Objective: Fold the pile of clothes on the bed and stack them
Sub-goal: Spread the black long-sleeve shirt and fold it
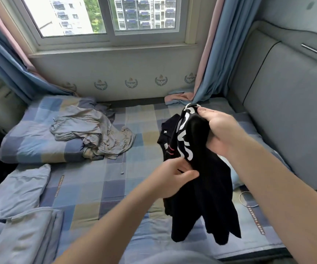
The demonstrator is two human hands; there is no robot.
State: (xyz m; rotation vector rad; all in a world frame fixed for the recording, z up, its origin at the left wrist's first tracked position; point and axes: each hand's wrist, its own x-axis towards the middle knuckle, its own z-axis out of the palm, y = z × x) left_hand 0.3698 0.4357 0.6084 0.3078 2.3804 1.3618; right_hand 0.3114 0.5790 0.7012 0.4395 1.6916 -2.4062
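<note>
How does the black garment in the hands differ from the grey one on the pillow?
The black garment is dark with white lettering; the grey garment is plain and pale. The black garment hangs above the bed, gripped by the right hand at its top and the left hand lower down; the grey garment lies crumpled over the pillow, untouched. Neither is folded yet.

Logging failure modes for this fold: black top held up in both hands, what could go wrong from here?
The black top hangs bunched from the right hand and left hand; laid down like this it would likely fold crooked. What looks like another dark garment lies just behind it on the bed; the two could tangle. The white cord beside the hanging cloth might snag.
</note>
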